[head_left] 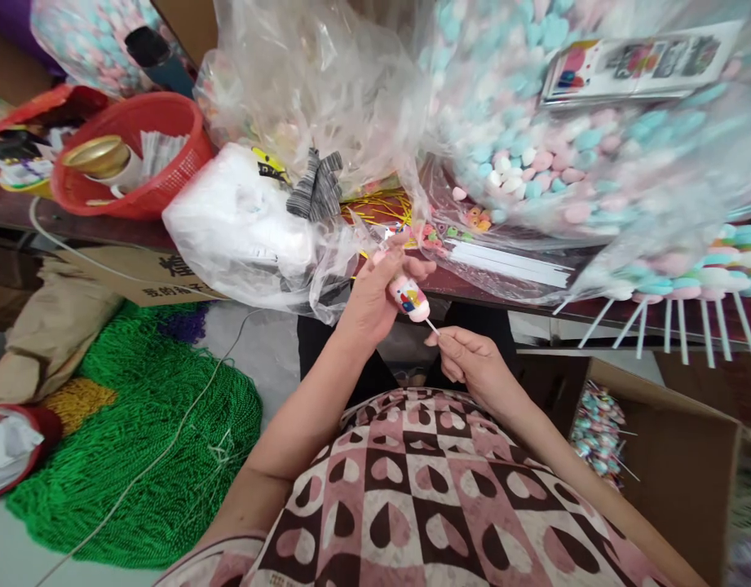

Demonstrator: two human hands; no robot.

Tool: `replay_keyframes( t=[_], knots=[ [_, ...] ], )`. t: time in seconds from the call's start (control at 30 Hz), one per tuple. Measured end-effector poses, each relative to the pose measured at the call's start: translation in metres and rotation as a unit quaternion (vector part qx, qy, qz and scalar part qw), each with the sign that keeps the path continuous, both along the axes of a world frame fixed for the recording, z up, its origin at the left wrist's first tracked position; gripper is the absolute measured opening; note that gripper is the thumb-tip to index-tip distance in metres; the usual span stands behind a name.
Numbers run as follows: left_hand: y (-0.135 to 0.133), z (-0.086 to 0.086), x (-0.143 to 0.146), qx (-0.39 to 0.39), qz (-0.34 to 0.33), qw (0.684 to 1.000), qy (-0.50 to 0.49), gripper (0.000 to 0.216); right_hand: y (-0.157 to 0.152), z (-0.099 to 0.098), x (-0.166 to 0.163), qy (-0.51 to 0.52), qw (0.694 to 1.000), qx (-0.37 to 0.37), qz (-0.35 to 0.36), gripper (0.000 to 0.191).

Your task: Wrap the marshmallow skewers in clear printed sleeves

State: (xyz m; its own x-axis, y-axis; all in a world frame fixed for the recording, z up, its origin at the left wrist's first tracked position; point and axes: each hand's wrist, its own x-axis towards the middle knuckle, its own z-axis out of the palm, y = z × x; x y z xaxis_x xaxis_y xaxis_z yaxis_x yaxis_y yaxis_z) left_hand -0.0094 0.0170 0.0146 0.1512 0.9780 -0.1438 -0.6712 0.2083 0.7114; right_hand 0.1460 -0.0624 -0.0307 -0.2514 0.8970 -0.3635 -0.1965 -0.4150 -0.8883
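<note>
My left hand (375,293) is curled around the top of a marshmallow lollipop (410,298) in a printed clear wrapper, over the table's front edge. Its fingers partly hide the upper end. My right hand (470,359) pinches the lower end of the lollipop's white stick between thumb and fingertips. Beyond the hands lie loose white sticks (510,262), small ring-shaped candies (433,238) and yellow twist ties (378,205). At the right, finished-looking marshmallow sticks (705,281) rest with their white stems over the edge.
A large clear bag of pastel marshmallows (534,167) covers the back right, with printed wrappers (641,65) on top. White plastic bags (240,220) and a red basket (130,155) stand left. Green bead strings (148,440) lie at lower left; a cardboard box (674,456) holds wrapped lollipops.
</note>
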Motion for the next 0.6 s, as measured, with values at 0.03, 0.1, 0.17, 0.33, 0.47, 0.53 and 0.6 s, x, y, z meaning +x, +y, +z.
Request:
replay_keyframes(
  t=[0.03,0.1,0.17,0.33,0.47,0.53,0.6],
  knots=[
    [0.000,-0.002,0.003,-0.008,0.000,1.000,0.004,0.021,0.000,0.000,-0.001,-0.008,1.000,0.002,-0.007,0.033],
    [-0.005,-0.008,0.010,-0.026,-0.005,1.000,0.008,0.017,0.001,0.000,-0.002,-0.023,0.999,0.007,-0.024,0.034],
    [-0.011,-0.013,0.016,-0.039,0.001,0.999,0.008,0.019,0.002,0.000,-0.004,-0.030,0.999,0.009,-0.038,0.033],
    [-0.026,-0.017,0.023,-0.069,-0.023,0.997,0.009,0.029,0.005,0.003,-0.014,0.016,0.999,-0.006,-0.042,0.030],
    [-0.029,-0.016,0.021,-0.070,-0.041,0.997,0.021,0.033,0.008,0.007,-0.016,0.072,0.997,-0.019,-0.037,0.029],
    [-0.025,-0.012,0.016,-0.044,-0.043,0.998,0.008,0.035,0.009,0.009,-0.011,0.099,0.995,-0.029,-0.019,0.027],
    [-0.017,-0.006,0.009,-0.022,-0.040,0.999,-0.017,0.039,0.008,0.010,-0.005,0.132,0.990,-0.049,0.025,0.024]
  ],
)
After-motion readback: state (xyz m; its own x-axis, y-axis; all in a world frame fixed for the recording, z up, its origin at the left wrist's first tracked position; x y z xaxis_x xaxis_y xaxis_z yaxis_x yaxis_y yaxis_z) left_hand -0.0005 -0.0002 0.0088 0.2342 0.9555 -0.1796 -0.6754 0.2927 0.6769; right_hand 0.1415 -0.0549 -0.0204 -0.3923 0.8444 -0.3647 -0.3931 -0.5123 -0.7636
